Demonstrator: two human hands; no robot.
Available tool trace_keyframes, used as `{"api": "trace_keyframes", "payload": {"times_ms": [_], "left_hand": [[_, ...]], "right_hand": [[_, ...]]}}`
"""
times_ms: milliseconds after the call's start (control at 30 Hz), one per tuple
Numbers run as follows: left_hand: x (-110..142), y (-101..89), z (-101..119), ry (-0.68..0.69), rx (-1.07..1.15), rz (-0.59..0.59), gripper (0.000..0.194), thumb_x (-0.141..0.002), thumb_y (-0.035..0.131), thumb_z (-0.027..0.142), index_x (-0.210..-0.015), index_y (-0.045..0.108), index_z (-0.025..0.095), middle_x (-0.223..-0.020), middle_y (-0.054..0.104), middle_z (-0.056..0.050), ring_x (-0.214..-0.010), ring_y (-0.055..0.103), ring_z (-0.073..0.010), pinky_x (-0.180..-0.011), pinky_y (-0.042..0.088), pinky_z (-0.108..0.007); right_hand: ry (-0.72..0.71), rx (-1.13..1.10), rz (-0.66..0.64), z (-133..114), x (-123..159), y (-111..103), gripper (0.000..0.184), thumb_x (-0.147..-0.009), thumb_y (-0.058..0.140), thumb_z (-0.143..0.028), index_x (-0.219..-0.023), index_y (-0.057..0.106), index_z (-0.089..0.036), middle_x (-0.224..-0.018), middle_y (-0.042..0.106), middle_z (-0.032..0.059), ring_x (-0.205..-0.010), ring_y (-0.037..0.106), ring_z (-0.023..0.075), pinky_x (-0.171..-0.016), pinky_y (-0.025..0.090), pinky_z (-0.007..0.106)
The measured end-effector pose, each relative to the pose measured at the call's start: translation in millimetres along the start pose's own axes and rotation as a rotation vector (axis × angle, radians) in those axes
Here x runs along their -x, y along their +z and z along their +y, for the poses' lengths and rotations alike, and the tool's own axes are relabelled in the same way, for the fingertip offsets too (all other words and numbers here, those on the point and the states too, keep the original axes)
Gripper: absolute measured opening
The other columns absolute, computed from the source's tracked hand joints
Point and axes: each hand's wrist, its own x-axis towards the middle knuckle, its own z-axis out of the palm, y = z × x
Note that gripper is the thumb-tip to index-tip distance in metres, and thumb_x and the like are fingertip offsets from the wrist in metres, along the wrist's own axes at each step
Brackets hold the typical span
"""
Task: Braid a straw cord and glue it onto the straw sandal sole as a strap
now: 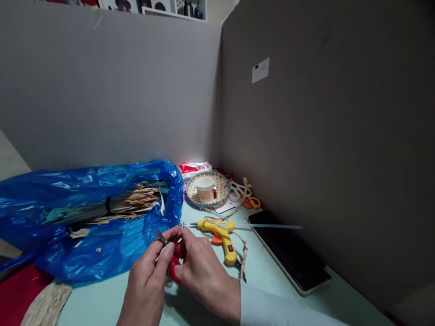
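Note:
Over the near part of the table, both hands are close together. My right hand is closed around the red handles of a pair of scissors. A short dark metal part of them shows between the fingers of my left hand. Thumb and forefinger of my left hand are pinched by that metal; whatever else they hold is hidden. Just beyond the fingertips is a small wiry object, too small to name. A yellow glue gun with a long clear glue stick lies right of my hands.
A blue plastic bag holding a bundle of dry husks spreads across the left. Behind the glue gun, a woven tray carries a paper cup. Orange-handled scissors and a black tablet lie near the right partition.

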Motion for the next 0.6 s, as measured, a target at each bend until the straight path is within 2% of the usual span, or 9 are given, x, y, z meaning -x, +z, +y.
{"api": "trace_keyframes", "payload": {"times_ms": [67, 200, 300, 433, 533, 600], "left_hand": [[-0.9, 2.0, -3.7, 0.042, -0.102, 0.034, 0.047, -0.084, 0.052, 0.047, -0.112, 0.069, 0.013, -0.122, 0.075, -0.019, -0.113, 0.068, -0.0364, -0.099, 0.051, -0.049], [-5.1, 2.4, -10.4, 0.142, -0.266, 0.046, 0.050, -0.078, 0.050, 0.044, -0.112, 0.067, 0.011, -0.124, 0.073, -0.024, -0.108, 0.070, -0.0407, -0.097, 0.051, -0.055], [-10.5, -0.7, -10.6, 0.206, -0.335, 0.003, 0.042, -0.081, 0.047, 0.044, -0.106, 0.067, 0.016, -0.114, 0.078, -0.020, -0.102, 0.073, -0.0378, -0.093, 0.054, -0.052], [-20.8, -4.6, -4.5, 0.252, -0.386, -0.007, 0.034, -0.088, 0.044, 0.039, -0.105, 0.066, 0.019, -0.108, 0.079, -0.015, -0.094, 0.074, -0.0330, -0.086, 0.057, -0.048], [-32.8, -10.9, 0.6, 0.265, -0.390, 0.013, 0.027, -0.096, 0.046, 0.032, -0.109, 0.065, 0.018, -0.110, 0.076, -0.011, -0.096, 0.072, -0.0274, -0.088, 0.057, -0.046], [-42.7, -19.1, 1.4, 0.259, -0.393, 0.050, 0.026, -0.098, 0.054, 0.032, -0.117, 0.063, 0.017, -0.117, 0.071, -0.009, -0.101, 0.070, -0.0252, -0.088, 0.057, -0.047]], "right_hand": [[-0.027, -0.002, 0.012, -0.1, 1.8, 3.0, 0.042, -0.079, 0.057, -0.010, -0.120, 0.054, -0.019, -0.087, 0.068, 0.0027, -0.069, 0.059, 0.0176, -0.059, 0.040, 0.025], [-0.094, 0.008, 0.000, 3.5, 1.3, 5.0, 0.028, -0.084, 0.052, -0.014, -0.113, 0.052, -0.017, -0.084, 0.065, 0.0036, -0.066, 0.057, 0.0190, -0.057, 0.037, 0.028], [-0.144, 0.003, -0.041, 4.6, -4.1, -0.3, 0.029, -0.081, 0.055, -0.014, -0.109, 0.054, -0.018, -0.079, 0.063, 0.0002, -0.063, 0.055, 0.0177, -0.057, 0.036, 0.027], [-0.148, -0.032, -0.089, 4.0, -16.2, -10.7, 0.027, -0.078, 0.065, -0.015, -0.104, 0.058, -0.017, -0.080, 0.066, -0.0004, -0.068, 0.060, 0.0171, -0.059, 0.041, 0.025], [-0.158, -0.085, -0.160, 5.6, -25.3, -20.9, 0.040, -0.080, 0.072, -0.016, -0.117, 0.057, -0.017, -0.089, 0.072, -0.0006, -0.075, 0.068, 0.0154, -0.062, 0.049, 0.022], [-0.161, -0.101, -0.169, 8.3, -30.2, -33.3, 0.056, -0.084, 0.071, -0.014, -0.134, 0.046, -0.018, -0.107, 0.073, 0.0034, -0.086, 0.072, 0.0139, -0.068, 0.054, 0.021]]}}
